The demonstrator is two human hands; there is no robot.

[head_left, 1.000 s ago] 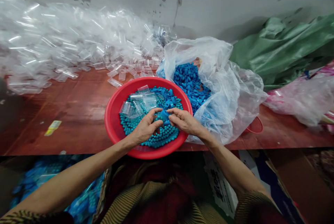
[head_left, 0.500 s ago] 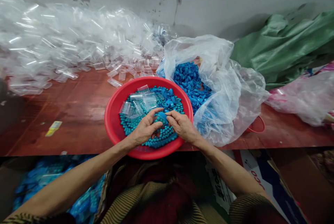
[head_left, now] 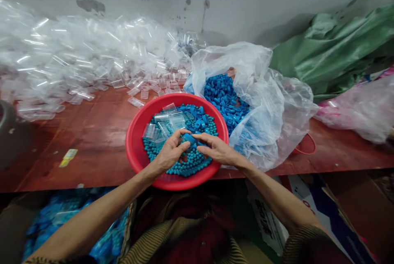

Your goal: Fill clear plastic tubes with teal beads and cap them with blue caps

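1. Head view, setting: a stained grey wall (head_left: 252, 5) stands behind a worn reddish tabletop (head_left: 101, 132). On it sits a red plastic basin (head_left: 134, 149) of teal beads (head_left: 184, 169), clear plastic cases (head_left: 177, 120) and blue plastic clips (head_left: 200, 121).
2. Head view, hands: a small blue plastic piece (head_left: 188, 138) is above the beads, near the basin's middle. The left hand (head_left: 171, 150) appears to pinch it, thumb and forefinger slightly apart with the piece between their tips. The right hand (head_left: 218, 148) has thumb and forefinger parted beside it; whether they touch or grip anything, I cannot tell.
3. Head view, handling: the piece looks light, stiff and smooth, so it may slip under a loose pinch; opposite edges seem the best hold. The beads probably roll easily, and the thin cases could crack if squeezed.
4. Head view, hard to make out: fingertips cover part of the piece, hiding its exact shape. The left hand's lower fingers are shadowed. A crumpled translucent bag (head_left: 261, 104) veils some of its blue parts (head_left: 226, 104), and the frame cuts off a heap of clear cases (head_left: 76, 58) at left.
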